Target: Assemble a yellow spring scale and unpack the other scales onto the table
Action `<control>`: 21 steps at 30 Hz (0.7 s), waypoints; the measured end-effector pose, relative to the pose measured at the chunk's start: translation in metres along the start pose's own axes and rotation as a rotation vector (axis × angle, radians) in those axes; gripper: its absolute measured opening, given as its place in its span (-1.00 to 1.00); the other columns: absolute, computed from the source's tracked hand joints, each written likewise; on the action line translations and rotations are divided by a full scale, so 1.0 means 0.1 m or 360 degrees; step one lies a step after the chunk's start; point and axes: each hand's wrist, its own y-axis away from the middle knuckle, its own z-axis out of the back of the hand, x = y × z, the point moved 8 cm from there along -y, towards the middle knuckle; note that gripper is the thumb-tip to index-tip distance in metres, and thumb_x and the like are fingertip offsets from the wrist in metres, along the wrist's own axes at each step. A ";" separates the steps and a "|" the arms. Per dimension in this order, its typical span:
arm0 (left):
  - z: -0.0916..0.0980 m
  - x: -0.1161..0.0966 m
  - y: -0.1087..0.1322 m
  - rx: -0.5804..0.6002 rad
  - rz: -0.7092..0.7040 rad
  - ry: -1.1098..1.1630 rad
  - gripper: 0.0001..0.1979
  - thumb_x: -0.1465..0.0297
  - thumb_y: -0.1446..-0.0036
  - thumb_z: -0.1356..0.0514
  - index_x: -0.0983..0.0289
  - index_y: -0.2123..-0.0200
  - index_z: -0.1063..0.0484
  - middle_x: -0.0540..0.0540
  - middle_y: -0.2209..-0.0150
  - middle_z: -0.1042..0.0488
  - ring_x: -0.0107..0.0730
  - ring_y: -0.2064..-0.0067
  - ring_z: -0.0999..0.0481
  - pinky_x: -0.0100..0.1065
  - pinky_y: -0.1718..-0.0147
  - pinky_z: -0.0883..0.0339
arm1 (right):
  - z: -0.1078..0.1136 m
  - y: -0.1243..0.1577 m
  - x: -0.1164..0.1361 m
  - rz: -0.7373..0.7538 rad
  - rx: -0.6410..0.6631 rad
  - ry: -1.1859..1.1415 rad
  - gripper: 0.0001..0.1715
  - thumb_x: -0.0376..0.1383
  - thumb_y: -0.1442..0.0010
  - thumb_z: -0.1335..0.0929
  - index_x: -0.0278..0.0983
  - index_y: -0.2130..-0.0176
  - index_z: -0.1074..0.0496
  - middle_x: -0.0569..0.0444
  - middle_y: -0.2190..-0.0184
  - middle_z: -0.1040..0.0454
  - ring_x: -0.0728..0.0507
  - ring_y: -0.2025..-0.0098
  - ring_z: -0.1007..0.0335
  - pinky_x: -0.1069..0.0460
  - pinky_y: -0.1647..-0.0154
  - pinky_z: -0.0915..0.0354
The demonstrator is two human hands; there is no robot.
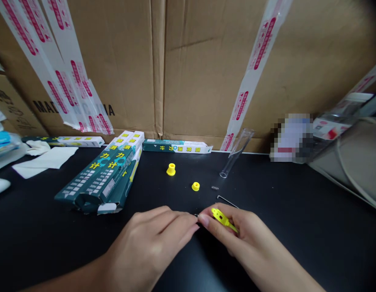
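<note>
Yellow plastic strip sits pinched in the right hand, while the left hand closes on a tiny metal piece at its end. Nearby on the black bench lie a bent wire, a small spring, two yellow plastic collars and a clear tube.

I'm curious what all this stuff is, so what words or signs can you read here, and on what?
"MA" and "NA" in black on the carton, the middle hidden by tape.
"力计" in yellow on the teal boxes.
Smaller print on those boxes and the tape's red print: too small to read.
The patch at right: too blurred to read.
</note>
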 end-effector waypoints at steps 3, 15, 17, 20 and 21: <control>0.05 -0.07 0.00 -0.0077 -0.0075 -0.0191 -0.61 0.45 -0.47 0.09 0.29 0.25 -0.52 0.02 0.36 -0.65 -0.42 0.42 -0.62 -0.46 0.36 -0.51 | -0.01 0.01 0.01 0.0033 0.0008 0.0024 -0.52 0.04 -0.35 -0.24 -0.24 0.40 -0.38 0.16 0.51 -0.22 -0.06 0.46 -0.05 0.08 0.47 -0.12; -0.03 -0.01 -0.04 0.0175 0.0094 -0.0083 -0.66 0.45 -0.44 0.02 0.31 0.28 -0.52 0.02 0.43 -0.57 -0.37 0.44 -0.56 -0.41 0.45 -0.48 | -0.06 0.04 0.04 0.0137 0.0027 0.0065 -0.59 -0.03 -0.41 -0.19 -0.21 0.36 -0.32 0.16 0.47 -0.28 -0.06 0.43 -0.09 0.08 0.44 -0.14; -0.08 0.02 -0.04 0.0243 0.0167 -0.0020 -0.71 0.47 -0.41 -0.02 0.29 0.29 -0.51 0.00 0.44 -0.54 -0.36 0.43 -0.56 -0.41 0.47 -0.45 | -0.06 0.05 0.05 0.0140 0.0020 0.0080 -0.60 -0.04 -0.41 -0.19 -0.21 0.36 -0.32 0.15 0.47 -0.29 -0.06 0.43 -0.09 0.08 0.43 -0.14; -0.12 0.06 -0.04 0.0316 0.0245 0.0033 -0.80 0.52 -0.34 -0.11 0.27 0.30 -0.50 -0.01 0.44 -0.52 -0.36 0.41 -0.56 -0.44 0.47 -0.43 | -0.06 0.06 0.05 0.0152 0.0009 0.0077 -0.62 -0.06 -0.40 -0.21 -0.21 0.36 -0.33 0.14 0.47 -0.32 -0.07 0.43 -0.14 0.08 0.43 -0.15; -0.13 0.07 -0.04 0.0327 0.0258 0.0039 -0.84 0.54 -0.31 -0.14 0.26 0.30 -0.49 -0.02 0.44 -0.52 -0.37 0.42 -0.56 -0.45 0.47 -0.42 | -0.07 0.06 0.05 0.0157 0.0003 0.0068 -0.63 -0.06 -0.40 -0.21 -0.21 0.36 -0.34 0.13 0.46 -0.34 -0.07 0.43 -0.18 0.08 0.42 -0.16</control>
